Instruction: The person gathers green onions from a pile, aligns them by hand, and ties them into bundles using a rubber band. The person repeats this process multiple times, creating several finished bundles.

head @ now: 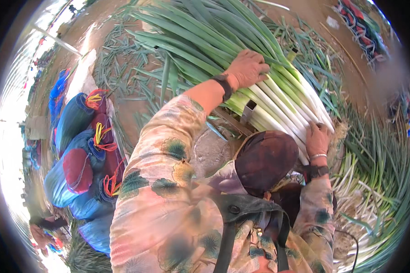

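A large bundle of long green onions (276,99) lies in front of me, green leaves toward the upper left and white stalks toward the lower right. My left hand (248,68) lies across the upper stalks with its fingers curled over them. At the root end, my right hand (317,139) grips the white stalks near the roots (340,131). Upright square metal posts stand beside the bundle, one post (248,108) on my side and another post (292,54) beyond it. The undersides of both hands are hidden.
More green onions (369,191) lie piled at my right. Cut leaf pieces (123,58) cover the ground beyond. Blue and maroon stuffed sacks (80,170), tied with red and yellow string, sit at my left. My dark-clad knee (266,160) is just below the bundle. Another person's hand (41,235) shows at lower left.
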Demonstrator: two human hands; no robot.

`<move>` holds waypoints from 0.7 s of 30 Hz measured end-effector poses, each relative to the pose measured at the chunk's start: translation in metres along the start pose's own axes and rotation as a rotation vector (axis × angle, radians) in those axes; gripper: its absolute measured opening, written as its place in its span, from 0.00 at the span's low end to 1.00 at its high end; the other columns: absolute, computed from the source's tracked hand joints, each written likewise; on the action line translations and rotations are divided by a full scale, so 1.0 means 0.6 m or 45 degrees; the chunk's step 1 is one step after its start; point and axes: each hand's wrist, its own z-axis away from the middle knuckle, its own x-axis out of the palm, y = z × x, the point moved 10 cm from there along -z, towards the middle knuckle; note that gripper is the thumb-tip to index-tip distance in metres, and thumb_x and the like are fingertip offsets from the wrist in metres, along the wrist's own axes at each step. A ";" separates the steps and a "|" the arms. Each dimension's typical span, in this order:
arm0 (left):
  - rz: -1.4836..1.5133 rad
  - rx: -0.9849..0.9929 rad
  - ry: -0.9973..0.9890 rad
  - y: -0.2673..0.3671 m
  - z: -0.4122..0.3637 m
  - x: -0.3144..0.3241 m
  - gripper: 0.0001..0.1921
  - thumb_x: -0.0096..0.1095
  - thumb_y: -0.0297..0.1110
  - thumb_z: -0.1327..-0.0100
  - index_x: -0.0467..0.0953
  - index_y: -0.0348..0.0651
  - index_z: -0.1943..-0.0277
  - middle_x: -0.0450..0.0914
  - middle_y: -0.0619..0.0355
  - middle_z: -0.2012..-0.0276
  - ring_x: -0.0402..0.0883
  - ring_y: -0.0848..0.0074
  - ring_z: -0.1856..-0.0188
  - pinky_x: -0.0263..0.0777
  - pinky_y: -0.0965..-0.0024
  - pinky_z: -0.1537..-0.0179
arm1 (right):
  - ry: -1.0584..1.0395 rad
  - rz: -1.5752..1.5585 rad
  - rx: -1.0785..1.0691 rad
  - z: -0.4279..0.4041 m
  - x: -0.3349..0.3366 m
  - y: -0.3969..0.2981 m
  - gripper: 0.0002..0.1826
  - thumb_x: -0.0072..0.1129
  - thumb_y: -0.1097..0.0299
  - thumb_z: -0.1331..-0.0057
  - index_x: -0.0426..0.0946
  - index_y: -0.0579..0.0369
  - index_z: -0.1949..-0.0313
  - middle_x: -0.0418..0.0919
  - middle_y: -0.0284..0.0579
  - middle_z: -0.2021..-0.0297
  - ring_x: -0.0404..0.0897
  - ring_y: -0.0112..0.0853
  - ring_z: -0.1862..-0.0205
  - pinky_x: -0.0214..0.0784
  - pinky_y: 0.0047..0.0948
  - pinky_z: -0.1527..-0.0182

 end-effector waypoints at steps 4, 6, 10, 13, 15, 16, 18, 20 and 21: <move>0.039 -0.055 -0.017 -0.003 -0.018 0.002 0.10 0.65 0.45 0.46 0.81 0.54 0.62 0.76 0.58 0.60 0.72 0.61 0.48 0.59 0.56 0.41 | 0.365 -0.041 0.117 -0.024 -0.020 0.005 0.29 0.50 0.53 0.33 0.63 0.42 0.33 0.58 0.45 0.31 0.56 0.47 0.31 0.46 0.54 0.33; 0.062 -0.089 -0.010 -0.005 -0.021 0.000 0.11 0.66 0.44 0.47 0.81 0.54 0.61 0.77 0.58 0.59 0.72 0.60 0.48 0.59 0.56 0.41 | 0.348 -0.009 0.196 -0.030 0.036 0.007 0.31 0.46 0.50 0.31 0.57 0.41 0.31 0.56 0.44 0.30 0.53 0.45 0.29 0.41 0.55 0.31; 0.213 -0.216 -0.022 -0.012 -0.032 -0.020 0.16 0.65 0.45 0.45 0.80 0.53 0.54 0.76 0.55 0.55 0.71 0.61 0.44 0.57 0.56 0.37 | 0.270 0.005 0.215 -0.032 0.047 0.007 0.32 0.39 0.47 0.29 0.51 0.39 0.28 0.53 0.42 0.28 0.50 0.42 0.27 0.33 0.56 0.30; 0.099 -0.173 0.081 -0.022 -0.034 -0.057 0.15 0.62 0.42 0.42 0.79 0.48 0.54 0.77 0.53 0.54 0.71 0.58 0.45 0.60 0.56 0.40 | 0.285 0.010 0.222 -0.027 0.047 0.008 0.32 0.40 0.48 0.30 0.52 0.38 0.28 0.54 0.42 0.29 0.51 0.41 0.28 0.35 0.56 0.30; -0.137 -0.146 0.202 -0.045 -0.029 -0.094 0.13 0.60 0.41 0.40 0.79 0.44 0.56 0.77 0.52 0.55 0.72 0.56 0.47 0.63 0.56 0.43 | 0.286 0.000 0.226 -0.025 0.049 0.010 0.32 0.40 0.48 0.30 0.53 0.38 0.28 0.54 0.42 0.29 0.51 0.41 0.28 0.35 0.56 0.30; -0.282 -0.146 0.271 -0.070 -0.029 -0.114 0.13 0.58 0.40 0.39 0.78 0.43 0.56 0.77 0.51 0.55 0.73 0.55 0.48 0.64 0.56 0.44 | 0.303 -0.005 0.224 -0.023 0.048 0.011 0.32 0.40 0.49 0.30 0.54 0.39 0.29 0.54 0.42 0.29 0.52 0.40 0.28 0.35 0.56 0.30; -0.390 -0.230 0.327 -0.130 -0.023 -0.137 0.13 0.55 0.40 0.37 0.78 0.41 0.56 0.78 0.49 0.55 0.73 0.54 0.50 0.66 0.56 0.46 | 0.321 0.037 0.215 -0.022 0.052 0.014 0.31 0.40 0.49 0.30 0.55 0.41 0.29 0.55 0.42 0.29 0.52 0.40 0.28 0.35 0.56 0.30; -0.305 -0.400 0.294 -0.201 -0.007 -0.129 0.14 0.53 0.40 0.36 0.77 0.40 0.56 0.78 0.48 0.56 0.74 0.53 0.51 0.67 0.55 0.48 | 0.320 0.035 0.240 -0.021 0.053 0.019 0.31 0.41 0.49 0.30 0.56 0.43 0.30 0.55 0.41 0.29 0.52 0.40 0.28 0.35 0.56 0.30; -0.282 -0.451 0.251 -0.231 0.003 -0.108 0.15 0.52 0.42 0.35 0.77 0.42 0.54 0.77 0.49 0.55 0.73 0.55 0.48 0.64 0.56 0.45 | 0.327 0.050 0.228 -0.021 0.050 0.012 0.31 0.41 0.49 0.30 0.56 0.42 0.30 0.55 0.41 0.29 0.52 0.40 0.28 0.36 0.56 0.30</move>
